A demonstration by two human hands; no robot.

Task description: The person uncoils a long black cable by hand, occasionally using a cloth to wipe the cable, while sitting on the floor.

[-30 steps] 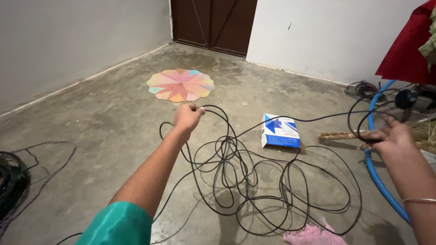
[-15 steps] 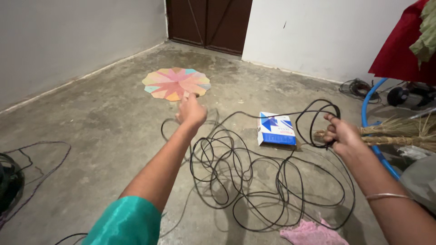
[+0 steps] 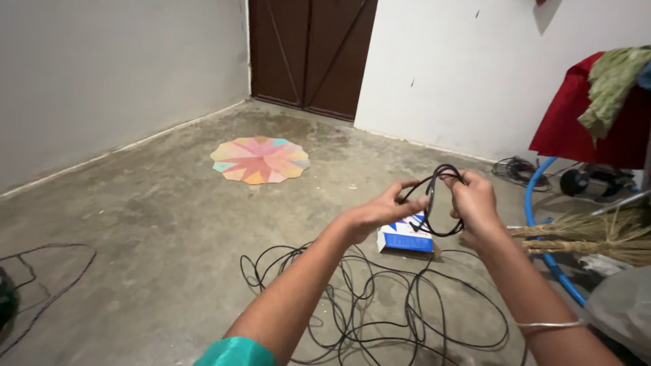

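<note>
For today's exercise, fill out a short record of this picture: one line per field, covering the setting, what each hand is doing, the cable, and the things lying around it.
Setting: bare concrete floor, grey and white walls, brown double door
Left hand: pinches the black cable at a small loop
Right hand: grips the same loop, close to the left hand
Cable: most lies in loose tangled coils on the floor below the hands
Nearby: blue and white box, broom, blue hose
Farther off: multicoloured round mat, red cloth on a stand
</note>
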